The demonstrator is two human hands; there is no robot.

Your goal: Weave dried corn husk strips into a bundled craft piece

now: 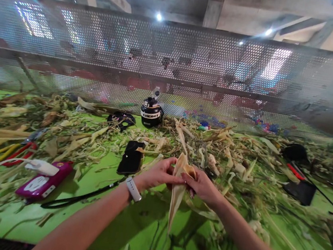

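Observation:
A dry, pale corn husk (pixel 177 196) hangs between my two hands over the green table, its upper end folded open and its lower end tapering to a point. My left hand (pixel 161 174), with a white band on the wrist, pinches the husk from the left side. From the right, my right hand (pixel 203 185) grips the folded upper part, with thumb and fingers pressed together. Both hands meet near the husk's middle. Beyond them lie heaps of husk scraps (pixel 227 146). Thin dark stems (pixel 171 242) lie on the table below the husk.
A black phone (pixel 131 157) with a strap lies left of my hands. Farther left are a magenta power bank (pixel 45 179) with a white cable and scissors (pixel 6 157) with yellow and red handles. A black jug (pixel 151 113) stands before a perforated metal screen (pixel 173 61).

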